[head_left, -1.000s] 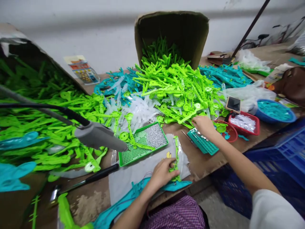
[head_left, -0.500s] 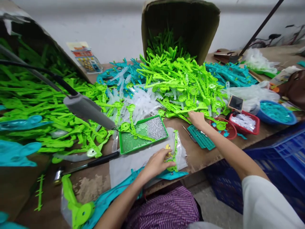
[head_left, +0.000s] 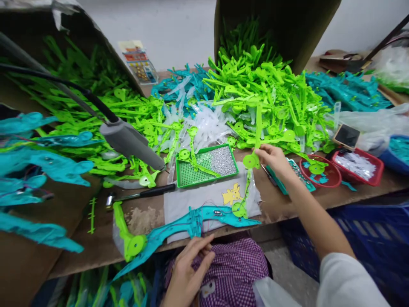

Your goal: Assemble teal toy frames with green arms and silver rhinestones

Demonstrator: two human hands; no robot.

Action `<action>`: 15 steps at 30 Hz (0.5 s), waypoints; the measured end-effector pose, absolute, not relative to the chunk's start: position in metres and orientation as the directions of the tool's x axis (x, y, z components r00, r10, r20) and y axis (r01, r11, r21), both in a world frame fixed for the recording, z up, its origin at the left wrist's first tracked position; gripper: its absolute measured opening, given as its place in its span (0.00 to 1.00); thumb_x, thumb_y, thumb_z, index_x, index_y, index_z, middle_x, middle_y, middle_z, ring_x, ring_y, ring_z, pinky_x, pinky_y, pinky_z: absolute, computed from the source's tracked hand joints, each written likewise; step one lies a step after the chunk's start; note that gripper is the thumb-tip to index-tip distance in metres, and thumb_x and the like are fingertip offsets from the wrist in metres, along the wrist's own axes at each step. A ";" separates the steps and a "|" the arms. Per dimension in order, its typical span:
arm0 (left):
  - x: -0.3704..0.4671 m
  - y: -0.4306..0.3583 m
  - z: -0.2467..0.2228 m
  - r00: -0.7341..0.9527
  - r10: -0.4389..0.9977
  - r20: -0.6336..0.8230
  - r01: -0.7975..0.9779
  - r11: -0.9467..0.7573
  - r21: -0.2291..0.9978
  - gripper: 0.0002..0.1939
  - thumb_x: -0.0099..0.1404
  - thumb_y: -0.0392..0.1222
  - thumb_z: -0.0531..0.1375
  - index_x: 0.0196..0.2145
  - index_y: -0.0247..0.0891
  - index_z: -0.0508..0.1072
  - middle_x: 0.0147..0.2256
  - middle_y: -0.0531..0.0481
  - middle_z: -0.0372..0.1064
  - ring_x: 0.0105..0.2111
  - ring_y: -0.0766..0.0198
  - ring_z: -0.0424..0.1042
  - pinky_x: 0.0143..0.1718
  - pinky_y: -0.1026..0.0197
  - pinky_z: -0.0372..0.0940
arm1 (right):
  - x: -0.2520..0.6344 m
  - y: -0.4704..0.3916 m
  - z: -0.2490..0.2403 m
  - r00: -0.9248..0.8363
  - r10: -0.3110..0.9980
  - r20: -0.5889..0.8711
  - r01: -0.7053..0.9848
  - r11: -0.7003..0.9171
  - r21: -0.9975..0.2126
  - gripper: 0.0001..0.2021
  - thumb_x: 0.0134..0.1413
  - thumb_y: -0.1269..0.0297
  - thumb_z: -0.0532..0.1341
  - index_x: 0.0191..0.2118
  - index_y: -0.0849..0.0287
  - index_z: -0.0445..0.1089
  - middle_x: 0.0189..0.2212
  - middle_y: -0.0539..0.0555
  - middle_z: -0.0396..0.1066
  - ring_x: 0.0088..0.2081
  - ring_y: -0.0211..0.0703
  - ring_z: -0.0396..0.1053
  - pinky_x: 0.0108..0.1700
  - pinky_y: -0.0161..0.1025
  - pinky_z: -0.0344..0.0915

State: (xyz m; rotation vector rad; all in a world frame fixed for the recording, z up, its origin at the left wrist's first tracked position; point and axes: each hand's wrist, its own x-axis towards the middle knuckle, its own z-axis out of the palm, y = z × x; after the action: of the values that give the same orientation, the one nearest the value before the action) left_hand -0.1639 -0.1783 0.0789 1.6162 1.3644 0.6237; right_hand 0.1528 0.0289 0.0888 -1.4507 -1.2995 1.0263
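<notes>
Pinching green part (head_left: 257, 143) upright in right hand (head_left: 274, 158), fingers clamped; left hand (head_left: 188, 273) loose-fingered off the bench's near edge.

Green toy parts (head_left: 271, 98): moulded plastic, glossy, smooth. Teal parts (head_left: 348, 89): same plastic, slightly duller sheen. Teal piece (head_left: 191, 224) at the table edge: smooth plastic, thin wires on it. Green tray (head_left: 191, 170): perforated plastic, holds a glittery metallic pile of small bits (head_left: 223, 160). Table (head_left: 281, 204): bare wood, worn, rough patch near the hammer (head_left: 140, 195), which has a metal head and matt black handle. Boxes (head_left: 306, 25): matt brown cardboard. Mat (head_left: 194, 200): matt grey cloth. Clear bags (head_left: 207, 125): thin shiny film. Red dish (head_left: 332, 177): glossy plastic. Tool barrel (head_left: 131, 143): matt grey plastic.
</notes>
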 end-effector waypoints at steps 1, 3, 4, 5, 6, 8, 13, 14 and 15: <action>-0.162 -0.173 0.085 0.281 0.947 -0.155 0.509 -0.010 0.861 0.16 0.67 0.47 0.56 0.52 0.47 0.73 0.38 0.48 0.72 0.38 0.60 0.72 0.42 0.57 0.69 | 0.142 0.014 0.083 0.083 0.996 -0.041 0.159 -0.054 -0.986 0.13 0.48 0.53 0.63 0.32 0.59 0.72 0.22 0.46 0.66 0.21 0.32 0.59 0.25 0.33 0.56; -0.153 -0.153 0.099 0.338 0.935 -0.107 0.537 -0.098 0.838 0.18 0.67 0.47 0.57 0.54 0.47 0.70 0.44 0.47 0.71 0.44 0.58 0.70 0.48 0.54 0.67 | 0.123 -0.012 0.070 0.053 0.994 -0.097 0.033 -0.099 -0.995 0.14 0.49 0.53 0.63 0.35 0.58 0.72 0.24 0.47 0.67 0.22 0.32 0.59 0.24 0.32 0.54; -0.146 -0.138 0.106 0.369 0.927 -0.064 0.541 -0.158 0.826 0.20 0.68 0.47 0.57 0.57 0.48 0.67 0.47 0.47 0.70 0.47 0.57 0.69 0.50 0.53 0.66 | 0.115 -0.022 0.064 0.046 0.992 -0.116 -0.006 -0.116 -0.993 0.14 0.49 0.52 0.63 0.36 0.58 0.73 0.23 0.46 0.67 0.22 0.31 0.59 0.23 0.32 0.54; -0.137 -0.122 0.112 0.389 0.921 -0.022 0.546 -0.211 0.811 0.22 0.68 0.46 0.57 0.58 0.48 0.66 0.50 0.46 0.68 0.50 0.56 0.67 0.53 0.51 0.64 | 0.110 -0.030 0.059 0.051 0.991 -0.125 -0.034 -0.124 -0.992 0.15 0.49 0.52 0.63 0.37 0.58 0.73 0.22 0.46 0.66 0.21 0.31 0.58 0.23 0.31 0.53; -0.127 -0.105 0.116 0.392 0.920 0.026 0.551 -0.256 0.794 0.22 0.67 0.46 0.57 0.59 0.46 0.65 0.51 0.46 0.68 0.51 0.56 0.66 0.54 0.51 0.62 | 0.107 -0.036 0.055 0.061 0.989 -0.131 -0.052 -0.128 -0.990 0.15 0.48 0.51 0.64 0.36 0.58 0.73 0.20 0.45 0.65 0.20 0.31 0.58 0.22 0.31 0.52; -0.103 -0.073 0.119 0.356 0.931 0.080 0.574 -0.286 0.767 0.23 0.68 0.45 0.57 0.59 0.39 0.64 0.51 0.42 0.67 0.52 0.55 0.66 0.55 0.50 0.61 | 0.105 -0.042 0.051 0.101 0.984 -0.150 -0.085 -0.142 -0.986 0.16 0.46 0.51 0.65 0.36 0.59 0.73 0.17 0.44 0.62 0.19 0.31 0.56 0.21 0.31 0.51; -0.040 -0.020 0.098 0.503 0.864 0.013 0.502 -0.304 0.810 0.21 0.66 0.42 0.58 0.56 0.33 0.67 0.52 0.39 0.69 0.54 0.53 0.67 0.57 0.51 0.60 | 0.118 -0.041 0.053 0.177 0.961 -0.211 -0.183 -0.178 -0.967 0.17 0.44 0.50 0.66 0.33 0.58 0.70 0.14 0.43 0.59 0.17 0.30 0.53 0.20 0.30 0.48; -0.033 -0.016 0.092 0.515 0.857 0.010 0.470 -0.292 0.833 0.21 0.66 0.41 0.59 0.55 0.34 0.67 0.52 0.40 0.70 0.53 0.53 0.68 0.56 0.51 0.61 | 0.122 -0.040 0.052 0.174 0.963 -0.205 -0.171 -0.175 -0.970 0.17 0.44 0.49 0.66 0.33 0.58 0.70 0.15 0.43 0.59 0.17 0.31 0.53 0.20 0.31 0.48; -0.028 -0.015 0.086 0.513 0.858 0.018 0.436 -0.279 0.855 0.21 0.65 0.41 0.59 0.55 0.34 0.68 0.52 0.41 0.70 0.53 0.53 0.68 0.56 0.52 0.61 | 0.126 -0.041 0.051 0.167 0.968 -0.188 -0.131 -0.167 -0.977 0.17 0.45 0.49 0.65 0.33 0.58 0.70 0.15 0.43 0.60 0.17 0.31 0.54 0.20 0.31 0.50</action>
State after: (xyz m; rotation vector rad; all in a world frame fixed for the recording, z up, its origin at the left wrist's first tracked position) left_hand -0.0276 -0.0151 0.0858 1.9017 1.0660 0.6232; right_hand 0.1258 -0.0408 0.0514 -1.3304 -0.9008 1.2543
